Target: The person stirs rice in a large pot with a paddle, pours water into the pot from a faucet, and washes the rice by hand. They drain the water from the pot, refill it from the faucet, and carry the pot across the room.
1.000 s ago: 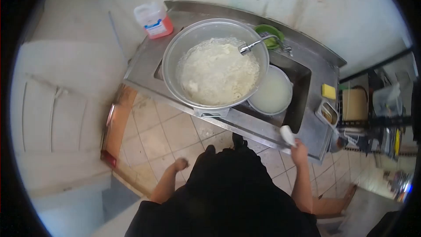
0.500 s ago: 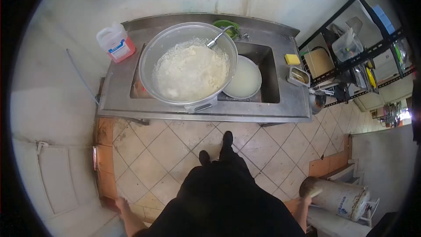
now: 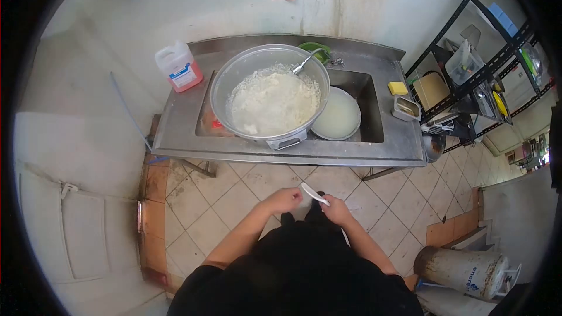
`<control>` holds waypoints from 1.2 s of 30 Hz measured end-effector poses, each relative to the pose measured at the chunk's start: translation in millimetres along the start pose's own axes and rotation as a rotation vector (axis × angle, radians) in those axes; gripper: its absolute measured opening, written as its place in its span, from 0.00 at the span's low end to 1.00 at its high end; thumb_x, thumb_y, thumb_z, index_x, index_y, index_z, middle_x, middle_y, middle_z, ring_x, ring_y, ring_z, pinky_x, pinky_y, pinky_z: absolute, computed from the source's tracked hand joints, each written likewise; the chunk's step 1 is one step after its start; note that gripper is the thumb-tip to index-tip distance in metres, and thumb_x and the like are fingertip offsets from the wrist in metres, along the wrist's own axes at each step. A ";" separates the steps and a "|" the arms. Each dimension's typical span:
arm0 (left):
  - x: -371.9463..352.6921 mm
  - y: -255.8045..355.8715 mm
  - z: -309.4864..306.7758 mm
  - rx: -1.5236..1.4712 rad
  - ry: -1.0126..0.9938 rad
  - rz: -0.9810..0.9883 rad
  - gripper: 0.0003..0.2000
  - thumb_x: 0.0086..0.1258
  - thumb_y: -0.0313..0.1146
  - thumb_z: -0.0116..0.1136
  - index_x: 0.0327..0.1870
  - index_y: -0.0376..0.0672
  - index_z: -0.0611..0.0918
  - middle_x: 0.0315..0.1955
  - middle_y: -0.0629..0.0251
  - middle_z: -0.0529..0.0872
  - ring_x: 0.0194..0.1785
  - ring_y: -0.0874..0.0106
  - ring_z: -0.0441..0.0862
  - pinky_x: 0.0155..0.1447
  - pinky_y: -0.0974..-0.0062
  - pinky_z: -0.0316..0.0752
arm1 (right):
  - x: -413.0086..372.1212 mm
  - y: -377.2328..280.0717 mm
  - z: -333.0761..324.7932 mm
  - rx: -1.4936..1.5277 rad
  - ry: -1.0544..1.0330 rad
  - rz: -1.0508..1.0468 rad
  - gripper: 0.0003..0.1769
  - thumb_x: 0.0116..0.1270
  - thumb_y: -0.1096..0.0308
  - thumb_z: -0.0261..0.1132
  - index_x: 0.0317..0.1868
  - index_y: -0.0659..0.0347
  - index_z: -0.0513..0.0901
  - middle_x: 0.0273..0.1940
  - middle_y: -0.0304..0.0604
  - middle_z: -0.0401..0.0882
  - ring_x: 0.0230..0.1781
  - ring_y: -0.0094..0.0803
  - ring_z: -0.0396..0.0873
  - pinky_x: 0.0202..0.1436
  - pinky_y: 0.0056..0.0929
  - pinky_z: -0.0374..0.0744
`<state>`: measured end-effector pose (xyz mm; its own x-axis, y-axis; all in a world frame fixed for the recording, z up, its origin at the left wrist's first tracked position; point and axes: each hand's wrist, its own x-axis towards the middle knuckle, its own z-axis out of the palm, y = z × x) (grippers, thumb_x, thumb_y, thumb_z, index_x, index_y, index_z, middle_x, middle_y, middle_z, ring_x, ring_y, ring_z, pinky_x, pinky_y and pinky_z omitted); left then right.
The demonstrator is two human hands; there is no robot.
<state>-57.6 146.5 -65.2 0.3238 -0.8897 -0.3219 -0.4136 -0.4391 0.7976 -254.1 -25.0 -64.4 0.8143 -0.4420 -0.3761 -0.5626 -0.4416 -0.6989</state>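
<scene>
My right hand (image 3: pixel 335 209) grips a small white handled tool (image 3: pixel 315 194) that points up and left toward my other hand. My left hand (image 3: pixel 285 199) is curled just left of the tool's tip; whether it holds anything is too small to tell. Both hands are in front of my body, below the sink counter's front edge. Above them, a large metal pot (image 3: pixel 219 96) full of a whitish, crumbly mass (image 3: pixel 275 102) rests over the sink, with the faucet (image 3: pixel 300 67) reaching over its rim. Beside it in the basin sits a bowl of cloudy liquid (image 3: pixel 338 116).
On the steel counter (image 3: pixel 234 148) are a jug of pink liquid (image 3: pixel 180 68), a yellow sponge (image 3: pixel 397 88) and a small metal tray (image 3: pixel 406 107). A green bowl (image 3: pixel 316 51) is behind the pot. At right stand a black shelf rack (image 3: pixel 462 85) and a gas cylinder (image 3: pixel 456 269).
Both hands have come in from far apart at my sides to the middle before my body. The white tool now shows clearly in my right hand. The view has shifted slightly.
</scene>
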 end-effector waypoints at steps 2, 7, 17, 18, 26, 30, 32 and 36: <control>-11.1 3.3 1.1 -0.098 0.000 0.025 0.11 0.70 0.37 0.56 0.44 0.39 0.81 0.39 0.55 0.86 0.42 0.64 0.83 0.47 0.66 0.76 | 2.9 10.6 -2.6 0.084 -0.005 0.012 0.16 0.66 0.55 0.63 0.46 0.58 0.82 0.40 0.60 0.83 0.44 0.57 0.82 0.47 0.46 0.79; -85.3 -230.3 31.1 0.235 0.307 -0.480 0.13 0.70 0.37 0.50 0.44 0.39 0.83 0.45 0.51 0.86 0.48 0.58 0.84 0.53 0.61 0.77 | -11.1 198.7 29.1 -0.122 -0.025 0.412 0.33 0.65 0.42 0.58 0.48 0.70 0.82 0.47 0.65 0.81 0.53 0.59 0.78 0.58 0.48 0.75; -377.7 -161.1 59.6 -0.271 0.294 -1.212 0.17 0.68 0.37 0.54 0.55 0.40 0.77 0.42 0.54 0.84 0.48 0.56 0.80 0.50 0.58 0.75 | -97.4 305.4 -37.9 0.016 0.342 0.927 0.24 0.70 0.52 0.57 0.39 0.71 0.80 0.31 0.58 0.82 0.32 0.48 0.82 0.37 0.45 0.77; -377.2 -168.0 73.6 -0.454 0.414 -1.280 0.16 0.68 0.36 0.54 0.54 0.40 0.77 0.41 0.54 0.84 0.46 0.57 0.80 0.48 0.58 0.76 | -89.1 333.5 -37.4 0.018 0.338 0.920 0.24 0.70 0.52 0.57 0.39 0.71 0.80 0.31 0.58 0.82 0.32 0.48 0.82 0.37 0.45 0.77; -238.8 -252.9 61.8 -0.941 1.352 -0.865 0.06 0.70 0.29 0.52 0.46 0.41 0.76 0.32 0.61 0.81 0.30 0.69 0.78 0.30 0.69 0.76 | 60.0 241.2 -93.6 0.170 -0.895 0.849 0.06 0.70 0.66 0.60 0.41 0.56 0.82 0.22 0.35 0.66 0.22 0.27 0.69 0.22 0.32 0.70; -165.7 -210.1 -145.1 -0.440 1.404 -0.601 0.11 0.77 0.34 0.48 0.33 0.40 0.77 0.23 0.69 0.77 0.22 0.78 0.72 0.26 0.79 0.68 | 72.8 115.6 -145.5 0.140 -0.798 0.765 0.09 0.71 0.63 0.59 0.43 0.57 0.82 0.23 0.36 0.68 0.21 0.25 0.68 0.21 0.30 0.70; -133.6 -214.7 -242.9 -0.299 1.357 -0.546 0.10 0.75 0.36 0.52 0.34 0.41 0.79 0.23 0.73 0.77 0.24 0.82 0.70 0.28 0.80 0.65 | 71.2 91.0 -146.8 0.147 -0.733 0.746 0.10 0.71 0.63 0.59 0.43 0.58 0.82 0.23 0.36 0.70 0.21 0.25 0.69 0.21 0.31 0.71; -12.0 -179.4 -406.1 -0.311 1.245 -0.300 0.11 0.76 0.38 0.54 0.39 0.39 0.80 0.27 0.72 0.78 0.30 0.83 0.70 0.34 0.81 0.65 | 50.2 127.8 -81.2 0.046 -0.367 0.539 0.15 0.69 0.59 0.60 0.41 0.65 0.80 0.20 0.41 0.73 0.18 0.33 0.75 0.22 0.36 0.78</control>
<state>358.4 286.8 2.8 0.9989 0.0198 0.0431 -0.0315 -0.4022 0.9150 -296.7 -167.0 -123.2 0.4201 -0.2929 -0.8589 -0.9057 -0.1952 -0.3764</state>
